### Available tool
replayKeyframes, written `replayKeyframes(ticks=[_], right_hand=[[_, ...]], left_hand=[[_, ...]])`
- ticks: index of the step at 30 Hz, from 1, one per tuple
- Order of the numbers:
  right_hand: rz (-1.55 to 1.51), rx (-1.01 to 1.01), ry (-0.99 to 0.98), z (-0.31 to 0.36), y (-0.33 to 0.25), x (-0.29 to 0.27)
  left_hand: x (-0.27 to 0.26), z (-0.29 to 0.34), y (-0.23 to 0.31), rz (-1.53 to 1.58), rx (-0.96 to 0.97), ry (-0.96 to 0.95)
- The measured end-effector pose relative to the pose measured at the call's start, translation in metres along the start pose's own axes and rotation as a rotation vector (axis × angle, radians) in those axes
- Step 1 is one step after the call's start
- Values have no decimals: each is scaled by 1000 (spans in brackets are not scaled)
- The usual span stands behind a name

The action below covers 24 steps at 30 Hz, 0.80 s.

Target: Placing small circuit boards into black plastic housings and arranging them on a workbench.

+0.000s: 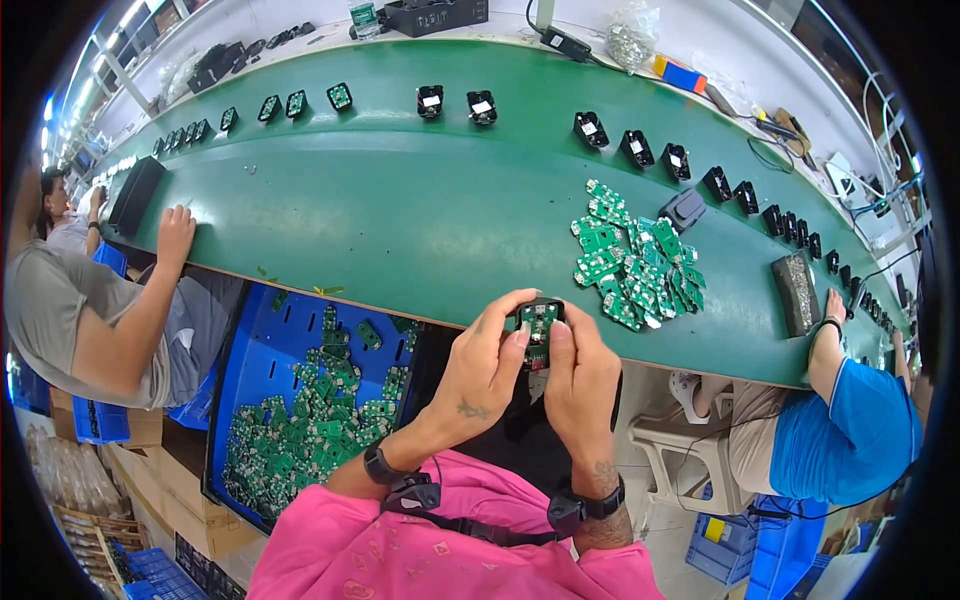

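- My left hand (485, 365) was curled around one side of a small black housing (541, 300), its thumb laid on the face; my right hand (580, 375) closed on the other side, thumb down likewise.
- The housing sat between both hands, just over the near edge of the green bench (400, 210), open face up, with a green board (538, 325) inside; I couldn't tell whether that board was fully seated.
- Along the bench's far side to the left stood housings with boards (340, 96) showing in them, which I judged to be filled.
- From the middle to the right ran open housings (591, 130) with pale labels inside and no green board that I could see, so I took those as left to do; the farthest were too small to read.
- Plenty of loose boards lay heaped in a pile (640, 262) on the bench beyond my right hand, a dark grey moulded piece (684, 208) touching its far edge.
- Below the bench edge, to my left, a blue bin (262, 355) held many more boards (310, 440), crowded toward its near end.
- At the back, a clear bag (632, 35) held small pale parts.
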State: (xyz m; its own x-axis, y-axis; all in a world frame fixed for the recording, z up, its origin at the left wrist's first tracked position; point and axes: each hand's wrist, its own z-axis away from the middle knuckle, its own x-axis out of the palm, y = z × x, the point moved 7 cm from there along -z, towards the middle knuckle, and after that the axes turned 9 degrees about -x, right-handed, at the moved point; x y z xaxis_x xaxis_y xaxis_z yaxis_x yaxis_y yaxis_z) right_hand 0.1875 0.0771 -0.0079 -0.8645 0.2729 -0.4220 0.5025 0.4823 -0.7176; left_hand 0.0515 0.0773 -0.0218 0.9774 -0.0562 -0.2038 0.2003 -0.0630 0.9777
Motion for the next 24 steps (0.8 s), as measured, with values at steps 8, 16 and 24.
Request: replayKeyframes(ticks=[8,16,24], right_hand=[[-82,24,-40,3,-1,1],[-102,207,-76,-1,21,10],[-104,145,-20,-1,23,9]], left_hand=[[9,11,13,-169,170,117],[15,-6,0,-181,179,107],[19,4,11,-258,250,166]])
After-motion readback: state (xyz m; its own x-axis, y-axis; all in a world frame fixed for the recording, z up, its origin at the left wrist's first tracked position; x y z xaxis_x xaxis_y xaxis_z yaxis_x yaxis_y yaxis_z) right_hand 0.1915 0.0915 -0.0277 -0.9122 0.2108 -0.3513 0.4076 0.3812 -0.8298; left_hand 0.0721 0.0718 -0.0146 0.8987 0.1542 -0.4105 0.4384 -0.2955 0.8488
